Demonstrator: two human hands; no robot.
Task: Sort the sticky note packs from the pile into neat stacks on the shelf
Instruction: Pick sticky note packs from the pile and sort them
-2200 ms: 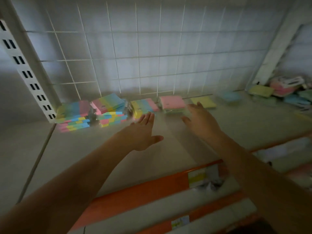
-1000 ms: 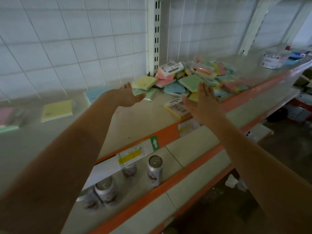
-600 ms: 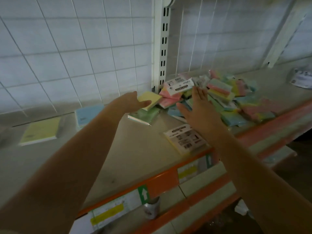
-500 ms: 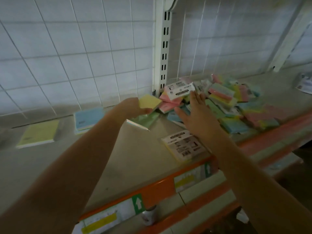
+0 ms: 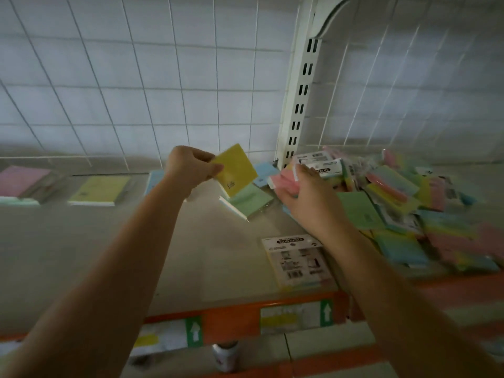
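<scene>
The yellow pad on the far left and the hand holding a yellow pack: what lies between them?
Head view: mostly bare shelf, plus a light blue pack partly hidden behind the left hand.

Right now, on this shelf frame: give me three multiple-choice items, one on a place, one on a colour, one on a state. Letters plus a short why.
1. Where is the loose pile of packs?
A. right of the slotted upright
B. left of it
C. on the lower shelf

2. What colour is the pack the left hand holds?
A. pink
B. yellow
C. blue

3. What is the right hand doing?
A. hanging idle
B. pressing flat on the shelf
C. gripping a pink pack

Key:
1 A: the pile lies right of the upright.
2 B: the yellow pack is pinched at its edge.
3 C: fingers curl round the pink pack.
</scene>
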